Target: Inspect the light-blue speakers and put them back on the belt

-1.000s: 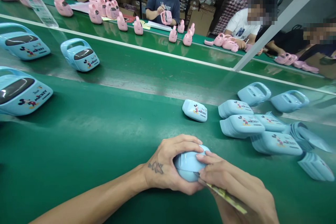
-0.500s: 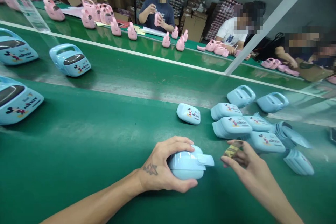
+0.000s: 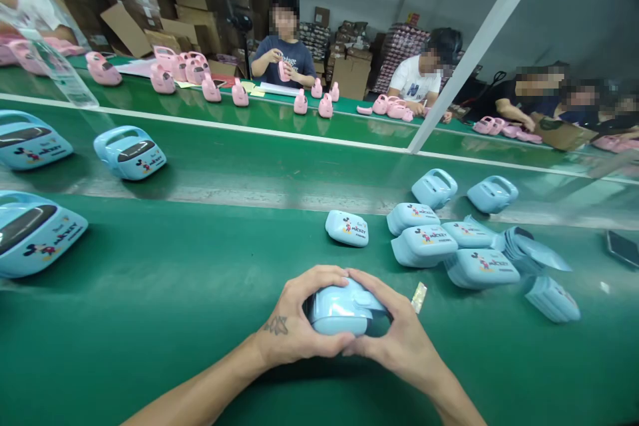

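Head view. Both hands meet low at centre over the green tabletop (image 3: 174, 293). The left hand (image 3: 292, 336) wraps a pale blue casing (image 3: 339, 309) from its left side, thumb under, fingers over the top. The right hand (image 3: 399, 343) closes on the same casing from the right. Both grips are narrow and full of the casing, which sits just above or on the tabletop; contact cannot be told.

Progress, judged from the layout: three blue units with dark windows (image 3: 130, 152) lie to the left and look complete. To the right, a heap of printed blue shells (image 3: 452, 246) and two handled housings (image 3: 434, 186) lie unjoined, so much of the stock looks unworked. One printed shell (image 3: 347, 227) lies apart, between the hands and the heap. A small shiny strip (image 3: 419, 297) lies just beside the right hand, not touched.

Casing: smooth, glossy, rounded corners, with a flat tab or lid edge projecting to the right. No print shows on the visible face.

Far belt: pink units (image 3: 239, 94), with other people seated behind them.
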Tool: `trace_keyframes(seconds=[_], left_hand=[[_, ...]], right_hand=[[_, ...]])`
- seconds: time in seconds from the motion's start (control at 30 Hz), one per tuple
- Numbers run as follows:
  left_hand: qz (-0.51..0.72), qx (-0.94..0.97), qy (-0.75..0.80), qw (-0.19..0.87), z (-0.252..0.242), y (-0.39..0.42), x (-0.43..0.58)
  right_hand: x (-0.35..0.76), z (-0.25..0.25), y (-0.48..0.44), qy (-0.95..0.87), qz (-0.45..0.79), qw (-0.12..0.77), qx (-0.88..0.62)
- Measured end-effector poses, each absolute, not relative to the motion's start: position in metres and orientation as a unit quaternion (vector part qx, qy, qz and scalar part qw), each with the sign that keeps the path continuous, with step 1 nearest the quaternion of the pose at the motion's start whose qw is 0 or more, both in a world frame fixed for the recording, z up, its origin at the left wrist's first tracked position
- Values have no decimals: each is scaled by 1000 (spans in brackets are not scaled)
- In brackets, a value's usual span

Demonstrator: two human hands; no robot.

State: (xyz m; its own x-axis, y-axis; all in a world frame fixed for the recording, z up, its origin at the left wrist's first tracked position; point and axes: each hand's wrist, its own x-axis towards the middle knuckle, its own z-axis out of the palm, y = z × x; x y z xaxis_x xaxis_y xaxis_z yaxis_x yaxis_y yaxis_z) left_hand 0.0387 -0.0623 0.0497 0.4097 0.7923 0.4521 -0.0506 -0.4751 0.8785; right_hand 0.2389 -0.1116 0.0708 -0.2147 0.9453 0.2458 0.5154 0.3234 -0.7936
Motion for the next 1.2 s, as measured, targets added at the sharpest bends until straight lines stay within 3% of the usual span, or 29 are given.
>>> trace_keyframes(seconds=[0.2,0.33,0.6,0.7,0.83,1.0,1.07,1.2], left_hand=[[395,749,341,408,77,-70,38],[427,677,446,400,86,-81,53],[484,581,497,426,73,-73,62],[455,593,470,470,74,-69,54],[409,587,368,593,79,-74,34],[319,616,459,555,86,-87,18],[332,591,470,565,87,-85,17],[470,388,425,670,81,-65,20]], right_hand=[[221,59,-118,-705,221,429,-519],[211,54,-125,-709,186,436,-523],[196,54,-125,-693,169,449,-538],[203,53,-120,-663,236,449,-551],[228,56,-111,-564,417,427,-570],[245,61,-100,-513,529,436,-516],[244,59,-92,-512,561,450,-470],[235,54,-66,-443,644,525,-336]])
